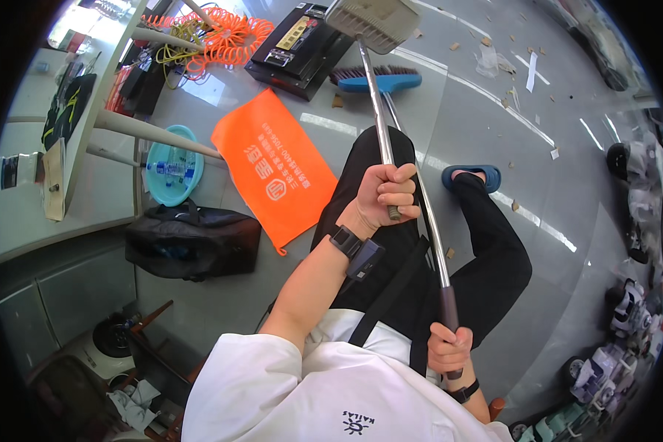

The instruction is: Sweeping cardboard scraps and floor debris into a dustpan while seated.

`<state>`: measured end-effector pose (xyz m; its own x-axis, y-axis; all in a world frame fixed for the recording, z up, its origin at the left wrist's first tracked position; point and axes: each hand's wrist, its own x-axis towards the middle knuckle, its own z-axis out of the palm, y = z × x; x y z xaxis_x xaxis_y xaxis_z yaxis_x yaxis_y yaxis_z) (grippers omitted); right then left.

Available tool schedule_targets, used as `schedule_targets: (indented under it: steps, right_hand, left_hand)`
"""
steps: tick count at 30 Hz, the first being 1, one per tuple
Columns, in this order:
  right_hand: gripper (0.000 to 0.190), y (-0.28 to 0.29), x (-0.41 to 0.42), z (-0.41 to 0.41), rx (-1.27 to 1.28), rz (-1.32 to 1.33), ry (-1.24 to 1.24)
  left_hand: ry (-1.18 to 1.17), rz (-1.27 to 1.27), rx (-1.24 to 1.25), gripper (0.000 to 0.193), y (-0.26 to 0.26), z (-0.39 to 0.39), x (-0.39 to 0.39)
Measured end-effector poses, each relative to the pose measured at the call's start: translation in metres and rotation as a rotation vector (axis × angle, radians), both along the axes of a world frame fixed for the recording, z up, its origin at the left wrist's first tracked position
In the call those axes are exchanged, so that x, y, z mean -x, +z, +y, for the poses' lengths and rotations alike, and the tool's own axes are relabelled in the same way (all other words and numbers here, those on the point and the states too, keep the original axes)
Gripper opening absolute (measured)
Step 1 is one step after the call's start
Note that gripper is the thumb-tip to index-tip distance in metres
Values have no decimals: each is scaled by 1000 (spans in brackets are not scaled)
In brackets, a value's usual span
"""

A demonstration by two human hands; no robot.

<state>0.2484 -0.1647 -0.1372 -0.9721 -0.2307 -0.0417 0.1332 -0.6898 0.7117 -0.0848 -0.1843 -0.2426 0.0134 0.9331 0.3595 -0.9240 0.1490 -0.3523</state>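
Note:
My left hand [389,193] is closed around the end of the shiny metal handle of a grey long-handled dustpan [384,22], whose pan is raised at the top edge of the view. My right hand [450,348], lower and to the right, grips the brown end of the handle of a push broom [387,83]. The broom's blue head with dark bristles lies beyond my knee, partly behind the dustpan handle. The broom handle runs beside my black-trousered legs, passing behind the dustpan handle near the broom head. Small brown scraps and plastic film [487,62] lie on the grey tiled floor.
An orange cloth bag [276,171] and a black duffel bag [193,240] lie left. Near them are a turquoise basin [175,166] with bottles, a black case [301,50], orange coiled hose [237,36] and a white table [102,83]. Small wheeled vehicles [608,370] line the right.

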Motion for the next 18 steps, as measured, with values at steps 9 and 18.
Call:
schedule_targets:
  steps: [9,18]
  right_hand:
    - [15,-6,37,52,-190,-294,124]
    - [13,21,52,39,-414,-530,124]
  left_hand:
    - [10,-65,15,15,1,11,3]
    - [-35,-68,37,15,-1,7,2]
